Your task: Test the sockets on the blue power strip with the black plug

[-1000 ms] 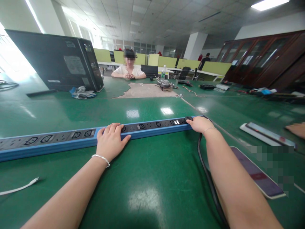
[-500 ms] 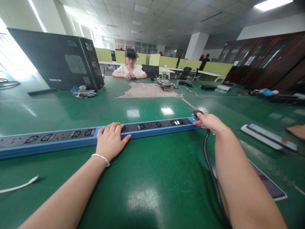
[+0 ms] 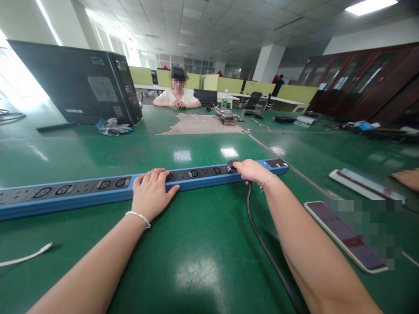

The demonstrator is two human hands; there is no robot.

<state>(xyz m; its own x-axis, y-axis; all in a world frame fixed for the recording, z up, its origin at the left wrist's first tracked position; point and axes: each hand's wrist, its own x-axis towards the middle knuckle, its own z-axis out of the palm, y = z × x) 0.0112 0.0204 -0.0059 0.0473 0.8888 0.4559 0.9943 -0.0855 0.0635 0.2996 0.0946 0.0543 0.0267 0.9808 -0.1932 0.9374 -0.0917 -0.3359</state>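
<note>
one plug (image 3: 231, 165) has moved left along the strip (image 3: 203, 180).

Power strip (image 3: 193, 178) cut off left, cord (image 3: 261, 240) cut off below

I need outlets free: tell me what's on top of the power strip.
The left hand rests on the power strip; the right hand holds a plug against or just above it, unclear which. Whatever lies directly beneath these is covered.
</note>
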